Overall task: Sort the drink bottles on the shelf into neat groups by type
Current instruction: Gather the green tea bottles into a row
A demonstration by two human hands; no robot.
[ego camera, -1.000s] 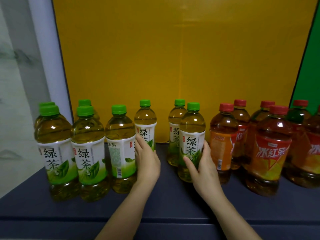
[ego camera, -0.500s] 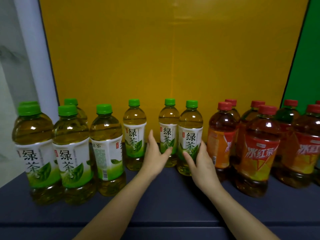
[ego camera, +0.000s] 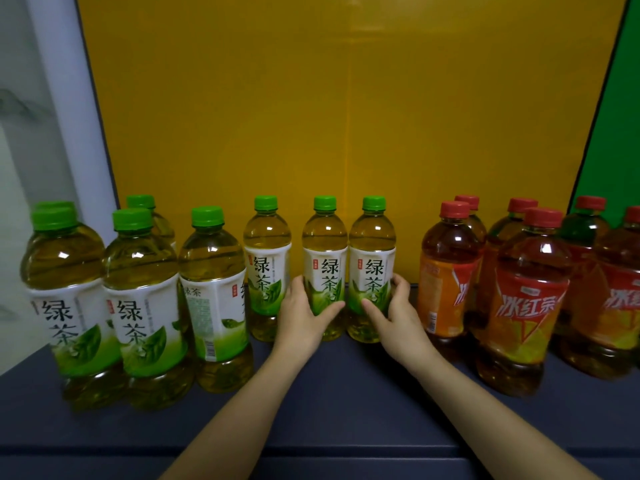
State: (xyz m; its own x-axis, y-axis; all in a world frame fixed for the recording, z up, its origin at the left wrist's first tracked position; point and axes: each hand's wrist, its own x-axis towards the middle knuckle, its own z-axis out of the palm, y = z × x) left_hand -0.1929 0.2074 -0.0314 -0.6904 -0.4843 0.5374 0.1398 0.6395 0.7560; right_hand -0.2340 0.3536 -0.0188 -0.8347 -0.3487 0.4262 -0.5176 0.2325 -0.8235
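1. Closest to me is the dark blue-grey shelf (ego camera: 329, 393), with two bare forearms reaching in over its front edge.
2. At the front left stand three front green tea bottles (ego camera: 142, 292). They have green caps, pale yellow-green drink and white labels with a green leaf. The third one shows its barcode side.
3. At the front right stands the nearest of the iced red tea bottles (ego camera: 526, 299), with a red cap, amber drink and a red-and-orange label. The others are clustered beside and behind it.
4. Further in, the left hand (ego camera: 303, 315) grips the middle green tea bottle (ego camera: 325, 244) low on its label. The thumb lies across the front and the fingers curl round the left side.
5. The right hand (ego camera: 394, 313) grips the rightmost green tea bottle (ego camera: 372, 244) at the same height. Its thumb lies across the front and its fingers are wrapped round the right side.
6. Those two bottles stand upright near the back of the shelf, touching each other, each clasped between thumb and fingers. Another green tea bottle (ego camera: 266, 244) stands just beside the left hand, and the red group stands apart on the right.
7. Behind everything rises a yellow back panel (ego camera: 346, 116), with a green panel (ego camera: 616, 133) at the right edge.
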